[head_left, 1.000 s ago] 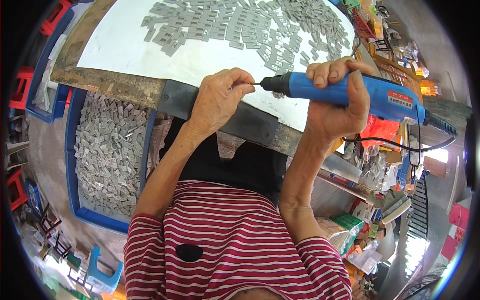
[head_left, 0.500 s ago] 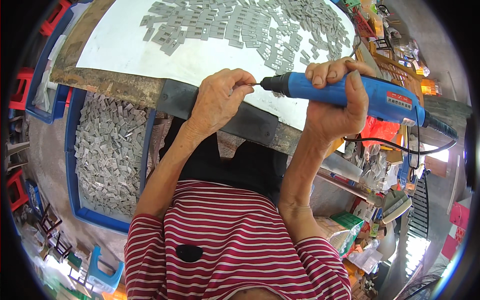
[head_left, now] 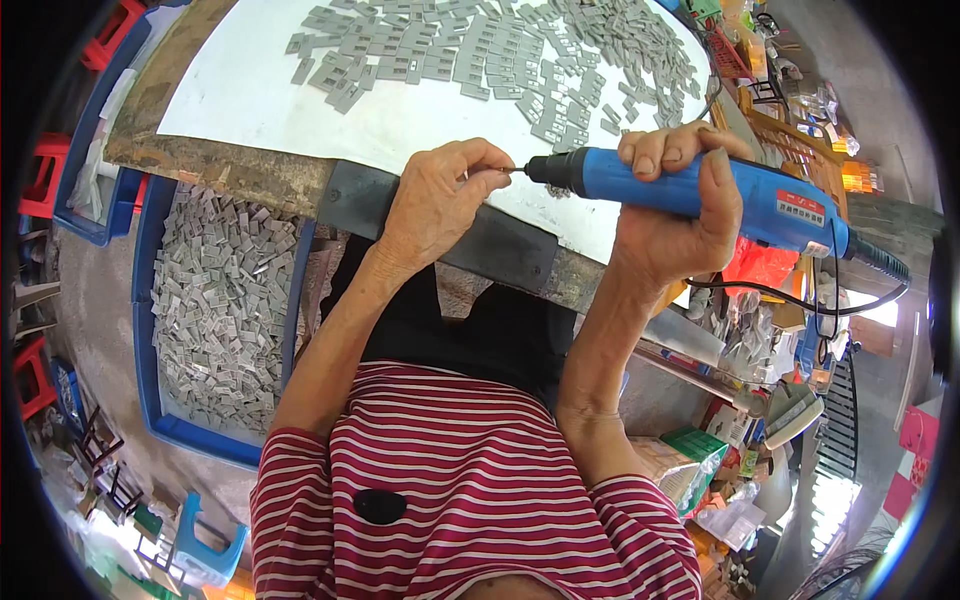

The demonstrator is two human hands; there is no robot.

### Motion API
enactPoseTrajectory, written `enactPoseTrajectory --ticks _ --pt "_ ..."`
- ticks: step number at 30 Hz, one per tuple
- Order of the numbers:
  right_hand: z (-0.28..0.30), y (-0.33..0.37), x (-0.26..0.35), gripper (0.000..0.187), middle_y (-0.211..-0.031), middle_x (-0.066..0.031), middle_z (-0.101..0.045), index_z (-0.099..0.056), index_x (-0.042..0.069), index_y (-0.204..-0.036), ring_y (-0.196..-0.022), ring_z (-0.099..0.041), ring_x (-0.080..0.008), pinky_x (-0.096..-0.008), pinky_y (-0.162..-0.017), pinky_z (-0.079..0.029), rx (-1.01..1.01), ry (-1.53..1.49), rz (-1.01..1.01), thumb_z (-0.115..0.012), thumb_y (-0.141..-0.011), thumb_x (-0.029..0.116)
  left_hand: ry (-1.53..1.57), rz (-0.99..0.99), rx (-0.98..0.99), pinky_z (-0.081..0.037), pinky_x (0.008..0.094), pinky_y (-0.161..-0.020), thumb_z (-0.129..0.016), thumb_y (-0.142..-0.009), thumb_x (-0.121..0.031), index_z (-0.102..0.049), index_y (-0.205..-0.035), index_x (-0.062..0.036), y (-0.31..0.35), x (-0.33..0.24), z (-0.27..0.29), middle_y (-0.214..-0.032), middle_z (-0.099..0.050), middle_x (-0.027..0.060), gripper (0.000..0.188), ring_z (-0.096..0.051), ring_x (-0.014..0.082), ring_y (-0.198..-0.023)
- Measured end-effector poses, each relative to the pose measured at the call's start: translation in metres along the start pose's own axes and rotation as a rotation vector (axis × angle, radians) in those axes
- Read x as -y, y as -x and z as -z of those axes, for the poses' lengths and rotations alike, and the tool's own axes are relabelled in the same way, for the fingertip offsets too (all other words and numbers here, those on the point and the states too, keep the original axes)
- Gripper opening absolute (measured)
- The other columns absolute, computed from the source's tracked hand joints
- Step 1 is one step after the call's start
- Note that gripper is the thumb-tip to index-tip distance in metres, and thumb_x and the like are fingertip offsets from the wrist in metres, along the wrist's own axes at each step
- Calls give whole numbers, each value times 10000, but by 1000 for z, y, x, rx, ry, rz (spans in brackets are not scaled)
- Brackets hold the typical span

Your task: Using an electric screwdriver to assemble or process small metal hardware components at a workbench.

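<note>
A blue electric screwdriver (head_left: 650, 182) lies sideways in my right hand (head_left: 672, 215), its fingers and thumb wrapped round the body. From its black nose a thin bit reaches left to the fingertips of my left hand (head_left: 438, 195). Those fingers are pinched together at the bit's tip; whatever they hold is too small to make out. Both hands are above the near edge of a table, over a dark strip (head_left: 500, 243) fixed along it. Beyond them, many small grey rectangular pieces (head_left: 490, 58) are spread on a white sheet (head_left: 250, 90).
A blue bin (head_left: 148, 330) full of similar grey pieces stands on the floor at the left. The screwdriver's black cord (head_left: 860, 308) loops at the right, near a red plastic bag (head_left: 762, 262). Blue and red stools are at the far left, cluttered shelves and boxes at the right.
Hardly anything differs: the whole view has shifted by a few pixels. Both hands keep the same grip, with the bit still at my left fingertips.
</note>
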State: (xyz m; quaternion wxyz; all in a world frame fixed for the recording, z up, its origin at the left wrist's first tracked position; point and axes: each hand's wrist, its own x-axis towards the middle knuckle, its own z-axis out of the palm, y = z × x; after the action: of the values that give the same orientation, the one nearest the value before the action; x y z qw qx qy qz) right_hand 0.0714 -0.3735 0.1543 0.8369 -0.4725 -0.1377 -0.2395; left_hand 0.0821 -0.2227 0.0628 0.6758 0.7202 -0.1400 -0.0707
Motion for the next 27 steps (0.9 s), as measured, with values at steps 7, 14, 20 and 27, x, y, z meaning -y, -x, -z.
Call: enactPoseTrajectory --ticks 7,14,20,27 --pt "-2 0 -1 242 -675 -120 -512 -469 30 -1003 -534 -509 -232 -404 -576 -421 13 -26 -4 -514 -772 83 38 21 -11 -442 261 -620 -602 -798 -111 -630 -894 -7 1 1 0 -727 -629 71 144 -559 130 -648" --pt "-6 1 -1 230 -660 -122 -511 -468 21 -985 -524 -508 -226 -388 -562 -427 -4 7 6 -533 -769 62 -11 -16 -19 -442 271 -622 -604 -797 -114 -635 -886 -14 1 0 1 -746 -626 80 137 -564 144 -661" --pt "-10 3 -1 218 -650 -129 -511 -458 -5 -970 -520 -512 -228 -376 -553 -439 15 47 28 -536 -772 44 -57 -45 -39 -443 285 -614 -619 -784 -112 -640 -883 -22 2 1 0 -743 -613 90 135 -567 167 -655" --pt "-14 3 -2 213 -629 -142 -513 -437 -29 -963 -510 -522 -231 -375 -552 -458 23 72 7 -521 -769 6 -119 -126 -92 -447 319 -613 -626 -760 -92 -647 -857 -26 3 5 -4 -715 -596 114 119 -571 222 -650"
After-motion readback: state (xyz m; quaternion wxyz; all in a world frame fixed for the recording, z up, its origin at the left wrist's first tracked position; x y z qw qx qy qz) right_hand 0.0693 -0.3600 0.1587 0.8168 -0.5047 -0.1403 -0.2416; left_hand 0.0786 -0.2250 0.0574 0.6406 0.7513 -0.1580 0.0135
